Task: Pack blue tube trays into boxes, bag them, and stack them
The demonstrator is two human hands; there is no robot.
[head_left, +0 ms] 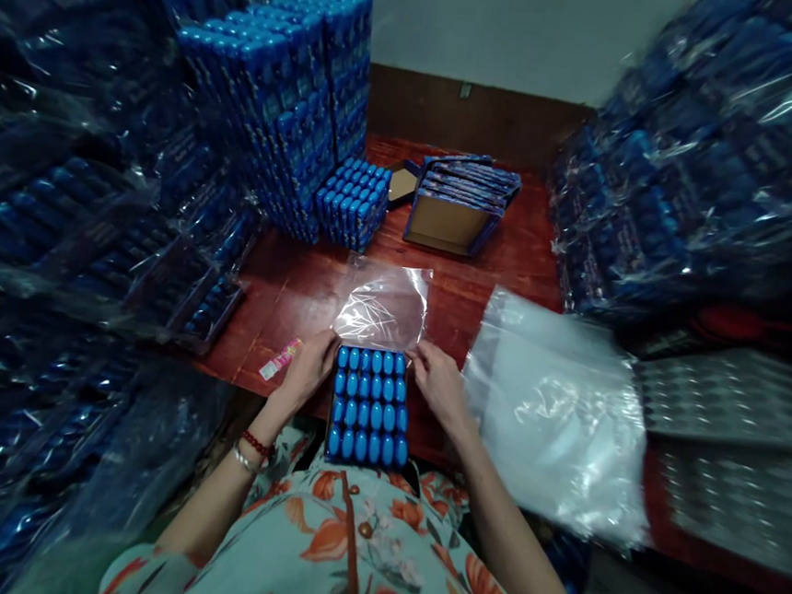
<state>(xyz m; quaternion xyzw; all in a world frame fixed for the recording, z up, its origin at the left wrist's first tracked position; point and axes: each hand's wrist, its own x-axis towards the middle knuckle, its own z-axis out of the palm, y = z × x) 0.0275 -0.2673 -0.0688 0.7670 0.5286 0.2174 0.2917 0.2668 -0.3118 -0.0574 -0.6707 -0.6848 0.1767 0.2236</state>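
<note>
A box filled with rows of glossy blue capsule-shaped pieces point(371, 404) rests at the table's front edge, against the person's body. Beyond its far edge lies a clear plastic bag point(387, 304), with its near side at the box. My left hand point(312, 364) pinches the bag's near left corner beside the box. At the opposite corner, my right hand point(434, 381) has its fingers closed on the bag's edge. Whether the box's far end is inside the bag cannot be made out.
Tall stacks of blue packs point(282, 93) stand back left, near a smaller stack point(353, 203). Empty open boxes point(453, 221) lean at the back. Clear bags point(552, 412) and plastic trays point(740, 401) lie right. Wrapped packs point(712, 168) rise on both sides. A pink wrapper point(280, 359) lies left.
</note>
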